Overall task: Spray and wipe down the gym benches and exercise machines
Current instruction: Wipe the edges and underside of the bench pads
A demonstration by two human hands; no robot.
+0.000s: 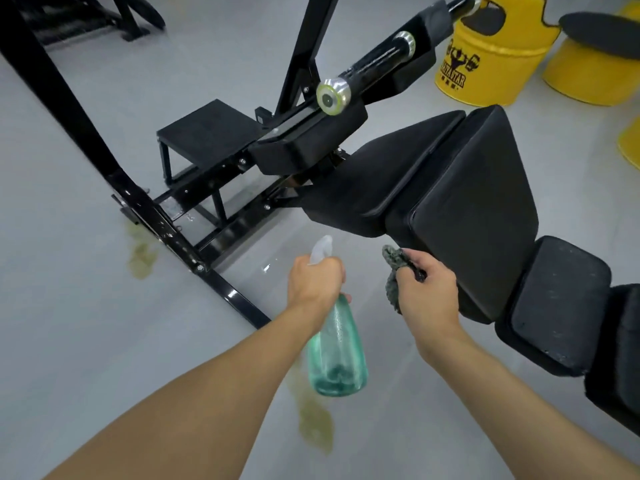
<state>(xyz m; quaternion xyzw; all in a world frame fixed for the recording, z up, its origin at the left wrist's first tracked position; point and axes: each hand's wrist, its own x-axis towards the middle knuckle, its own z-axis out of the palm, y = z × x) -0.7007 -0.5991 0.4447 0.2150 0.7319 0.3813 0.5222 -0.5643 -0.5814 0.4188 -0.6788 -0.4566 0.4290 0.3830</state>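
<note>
A black exercise machine with padded cushions (474,209) fills the right half of the view. Its steel frame (145,206) runs down the left, and a step platform (207,129) sits behind. My left hand (313,284) grips the neck of a green translucent spray bottle (337,355), whose white nozzle points away from me toward the machine. My right hand (427,292) holds a dark grey cloth (394,265) bunched against the near edge of the large pad. A smaller pad (557,306) lies to the right of that hand.
A chrome-capped black bar (367,69) juts out above the pads. Yellow drum stools (485,60) stand at the back right. Yellowish stains (142,251) mark the grey floor by the frame and another patch (315,420) below the bottle.
</note>
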